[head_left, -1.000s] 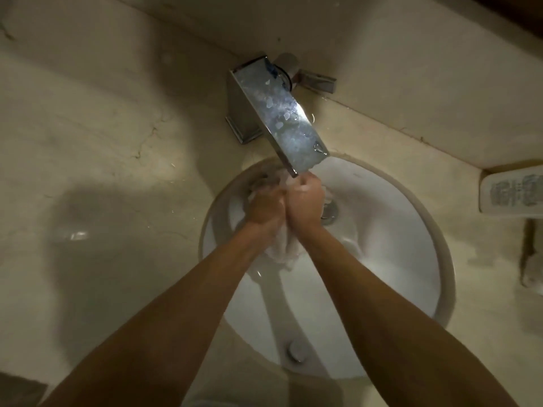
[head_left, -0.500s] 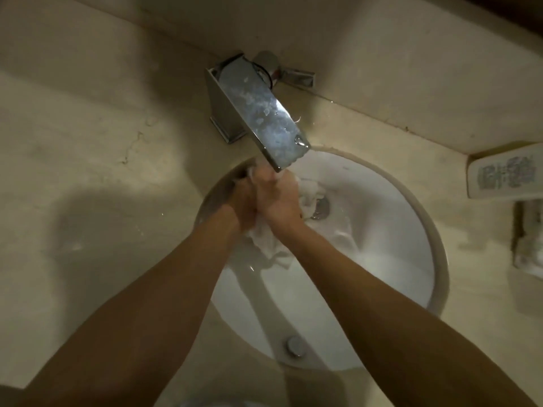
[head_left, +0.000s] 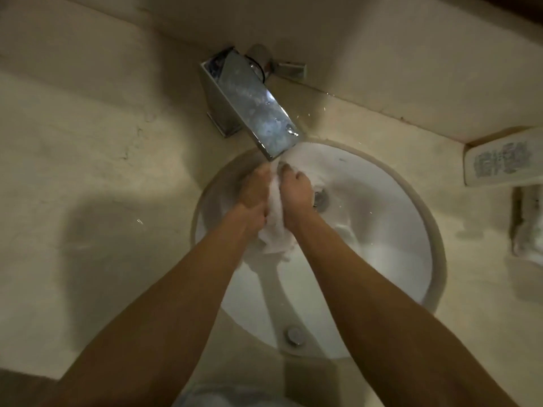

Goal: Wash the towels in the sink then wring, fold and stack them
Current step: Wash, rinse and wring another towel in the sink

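Here, both hands are down in the round white sink (head_left: 405, 259), right under the chrome tap (head_left: 249, 104): the left hand (head_left: 254, 195) and right hand (head_left: 295, 190) have their fingers curled round a bunched white towel (head_left: 274, 233), squeezed between the palms (its wet tail hangs just below the wrists, over the basin). Out on the beige bench (head_left: 88, 171), far right, sits a printed white packet (head_left: 499, 164).
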`<state>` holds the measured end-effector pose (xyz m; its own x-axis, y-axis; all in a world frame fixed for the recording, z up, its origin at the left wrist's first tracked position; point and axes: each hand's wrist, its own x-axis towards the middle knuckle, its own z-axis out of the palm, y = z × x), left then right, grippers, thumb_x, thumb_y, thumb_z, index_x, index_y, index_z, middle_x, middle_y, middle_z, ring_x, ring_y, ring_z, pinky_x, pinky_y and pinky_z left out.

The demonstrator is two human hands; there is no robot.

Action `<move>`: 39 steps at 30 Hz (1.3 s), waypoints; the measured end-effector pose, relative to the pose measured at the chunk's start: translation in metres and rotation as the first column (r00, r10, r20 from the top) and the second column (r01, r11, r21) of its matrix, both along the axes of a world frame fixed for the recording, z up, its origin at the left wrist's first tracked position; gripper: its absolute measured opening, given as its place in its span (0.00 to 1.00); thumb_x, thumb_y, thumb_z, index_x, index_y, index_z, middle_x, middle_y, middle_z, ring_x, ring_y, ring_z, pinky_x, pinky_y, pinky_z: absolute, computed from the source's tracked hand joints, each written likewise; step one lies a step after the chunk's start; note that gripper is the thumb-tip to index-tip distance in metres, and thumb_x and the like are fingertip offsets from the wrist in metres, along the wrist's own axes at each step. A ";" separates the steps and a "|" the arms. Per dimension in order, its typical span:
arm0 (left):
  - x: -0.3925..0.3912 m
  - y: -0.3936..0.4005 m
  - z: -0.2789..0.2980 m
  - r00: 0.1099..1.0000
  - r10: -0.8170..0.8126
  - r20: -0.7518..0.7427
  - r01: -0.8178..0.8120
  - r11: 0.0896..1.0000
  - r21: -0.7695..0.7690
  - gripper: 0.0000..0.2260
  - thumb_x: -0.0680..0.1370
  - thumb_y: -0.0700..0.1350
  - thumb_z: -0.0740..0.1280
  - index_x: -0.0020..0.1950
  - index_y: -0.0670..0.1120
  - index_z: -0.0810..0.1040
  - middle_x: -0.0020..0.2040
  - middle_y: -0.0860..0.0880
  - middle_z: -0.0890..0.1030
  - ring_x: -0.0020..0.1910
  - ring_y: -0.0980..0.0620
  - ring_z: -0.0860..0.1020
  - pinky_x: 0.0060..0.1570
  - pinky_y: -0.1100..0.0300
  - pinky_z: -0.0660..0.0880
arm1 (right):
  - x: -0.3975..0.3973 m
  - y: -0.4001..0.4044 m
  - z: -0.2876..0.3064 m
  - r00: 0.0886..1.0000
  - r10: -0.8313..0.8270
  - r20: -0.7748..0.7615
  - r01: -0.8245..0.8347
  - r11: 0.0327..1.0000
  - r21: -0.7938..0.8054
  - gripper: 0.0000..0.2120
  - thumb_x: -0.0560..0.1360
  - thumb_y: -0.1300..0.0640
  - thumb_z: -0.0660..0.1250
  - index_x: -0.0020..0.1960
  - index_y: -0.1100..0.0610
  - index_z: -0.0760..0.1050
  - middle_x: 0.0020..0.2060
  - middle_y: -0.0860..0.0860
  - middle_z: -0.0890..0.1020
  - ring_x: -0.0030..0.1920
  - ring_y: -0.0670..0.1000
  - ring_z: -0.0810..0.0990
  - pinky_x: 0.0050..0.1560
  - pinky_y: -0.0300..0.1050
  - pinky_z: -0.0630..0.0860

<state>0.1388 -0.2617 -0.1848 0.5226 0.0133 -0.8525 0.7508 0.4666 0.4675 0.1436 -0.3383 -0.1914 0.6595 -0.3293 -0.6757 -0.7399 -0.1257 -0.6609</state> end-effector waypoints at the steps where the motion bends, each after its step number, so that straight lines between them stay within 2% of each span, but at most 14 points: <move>1: 0.000 0.005 0.004 0.984 0.177 0.019 -0.170 0.963 -0.210 0.10 0.79 0.50 0.61 0.51 0.47 0.78 0.50 0.46 0.79 0.56 0.46 0.76 0.62 0.53 0.71 | -0.001 -0.004 0.006 0.994 -0.113 -0.009 0.112 0.967 0.229 0.12 0.79 0.55 0.62 0.47 0.62 0.80 0.45 0.58 0.81 0.49 0.57 0.80 0.49 0.45 0.72; 3: -0.013 0.021 0.005 0.918 0.397 -0.001 -0.358 0.826 -0.435 0.10 0.74 0.47 0.65 0.51 0.44 0.79 0.48 0.45 0.82 0.54 0.44 0.79 0.62 0.53 0.72 | -0.011 -0.026 0.007 0.922 -0.358 -0.148 0.366 0.682 0.633 0.17 0.79 0.57 0.60 0.40 0.64 0.82 0.42 0.60 0.83 0.43 0.59 0.84 0.52 0.51 0.75; 5: -0.039 0.026 0.006 0.964 0.198 0.179 -0.145 0.952 -0.271 0.04 0.74 0.42 0.66 0.47 0.43 0.78 0.39 0.48 0.82 0.43 0.48 0.80 0.50 0.58 0.75 | -0.023 -0.053 0.004 0.869 -0.412 -0.273 0.459 0.468 0.755 0.17 0.81 0.59 0.58 0.45 0.65 0.83 0.43 0.60 0.85 0.41 0.57 0.86 0.50 0.52 0.77; 9: -0.076 0.016 -0.019 0.900 -0.436 0.016 0.400 0.840 0.367 0.13 0.77 0.44 0.70 0.61 0.46 0.79 0.48 0.52 0.83 0.45 0.53 0.81 0.37 0.67 0.76 | -0.067 -0.079 -0.003 0.994 0.051 -0.094 -0.008 0.912 0.411 0.08 0.80 0.56 0.66 0.58 0.55 0.79 0.49 0.53 0.85 0.42 0.47 0.85 0.39 0.39 0.80; 13: -0.077 0.012 -0.020 0.930 -0.363 -0.061 0.352 0.831 0.430 0.20 0.75 0.54 0.71 0.65 0.48 0.76 0.60 0.48 0.80 0.56 0.46 0.79 0.57 0.53 0.76 | -0.096 -0.079 -0.016 0.908 0.419 -0.005 -0.418 0.907 0.041 0.17 0.75 0.46 0.70 0.62 0.45 0.76 0.53 0.47 0.85 0.52 0.51 0.84 0.57 0.57 0.81; 16: -0.071 0.007 -0.005 0.981 -0.172 0.088 0.132 0.929 0.345 0.07 0.77 0.50 0.71 0.51 0.48 0.81 0.47 0.51 0.84 0.47 0.51 0.81 0.45 0.61 0.78 | -0.092 -0.070 -0.001 0.936 0.327 0.130 -0.321 0.945 -0.069 0.16 0.77 0.45 0.65 0.57 0.56 0.78 0.47 0.57 0.84 0.46 0.54 0.83 0.53 0.64 0.79; 19: -0.058 0.008 0.010 0.975 0.049 0.217 -0.061 0.997 0.049 0.21 0.75 0.59 0.69 0.58 0.44 0.81 0.52 0.45 0.85 0.51 0.49 0.83 0.52 0.58 0.80 | -0.076 -0.048 0.029 0.965 -0.128 0.230 -0.013 0.850 0.527 0.13 0.83 0.56 0.62 0.62 0.64 0.74 0.50 0.63 0.83 0.51 0.55 0.83 0.51 0.55 0.81; 21: -0.052 0.011 0.007 0.976 0.117 0.183 -0.077 0.974 -0.212 0.33 0.72 0.65 0.66 0.65 0.41 0.77 0.60 0.40 0.81 0.60 0.45 0.80 0.63 0.49 0.74 | -0.061 -0.043 0.037 0.968 -0.192 0.159 0.035 0.736 0.677 0.16 0.83 0.56 0.61 0.69 0.62 0.71 0.57 0.59 0.83 0.58 0.56 0.83 0.57 0.51 0.80; 23: -0.048 0.013 -0.007 0.989 0.026 0.145 0.005 0.977 -0.214 0.40 0.67 0.68 0.68 0.69 0.41 0.74 0.64 0.39 0.79 0.63 0.43 0.78 0.67 0.45 0.71 | -0.047 -0.039 0.032 0.997 0.028 0.077 -0.061 0.874 0.482 0.19 0.82 0.52 0.64 0.71 0.56 0.69 0.61 0.55 0.81 0.60 0.55 0.81 0.61 0.51 0.78; 25: -0.046 0.013 -0.013 0.946 -0.280 0.164 0.270 0.960 0.080 0.40 0.67 0.69 0.70 0.71 0.44 0.72 0.67 0.42 0.76 0.65 0.45 0.76 0.69 0.47 0.69 | -0.046 -0.036 0.021 0.984 0.176 -0.001 -0.172 0.963 0.207 0.12 0.82 0.51 0.64 0.63 0.53 0.71 0.56 0.53 0.82 0.54 0.53 0.82 0.56 0.48 0.78; 28: -0.033 0.008 -0.023 0.930 -0.337 0.149 0.267 0.895 0.359 0.14 0.82 0.49 0.62 0.62 0.43 0.77 0.59 0.42 0.81 0.56 0.46 0.79 0.60 0.55 0.74 | -0.053 -0.014 0.020 0.952 0.281 0.124 -0.288 0.957 0.036 0.08 0.82 0.51 0.62 0.50 0.56 0.71 0.43 0.51 0.81 0.45 0.50 0.79 0.51 0.50 0.76; 33: -0.004 0.000 -0.011 0.981 -0.147 0.130 0.141 0.988 0.056 0.19 0.85 0.46 0.51 0.71 0.36 0.69 0.65 0.34 0.74 0.69 0.39 0.71 0.68 0.51 0.67 | -0.012 0.006 0.015 0.874 0.390 0.291 -0.332 0.915 -0.230 0.06 0.81 0.53 0.64 0.48 0.54 0.73 0.39 0.52 0.78 0.43 0.52 0.75 0.46 0.49 0.71; 36: -0.002 -0.011 -0.004 0.965 -0.249 0.087 0.211 0.927 0.310 0.25 0.84 0.58 0.52 0.66 0.41 0.75 0.63 0.41 0.77 0.66 0.43 0.74 0.65 0.54 0.69 | 0.016 -0.003 -0.001 0.988 0.097 0.124 -0.074 0.981 -0.182 0.09 0.78 0.50 0.66 0.51 0.56 0.76 0.44 0.56 0.82 0.48 0.57 0.79 0.51 0.50 0.74; 39: 0.000 0.005 -0.005 0.964 -0.222 0.145 0.205 0.971 0.121 0.15 0.85 0.42 0.51 0.53 0.39 0.76 0.50 0.39 0.78 0.50 0.45 0.77 0.58 0.56 0.70 | -0.007 0.016 0.004 0.958 0.248 0.143 -0.218 0.955 -0.199 0.10 0.81 0.53 0.61 0.56 0.58 0.76 0.51 0.59 0.82 0.53 0.58 0.79 0.54 0.50 0.73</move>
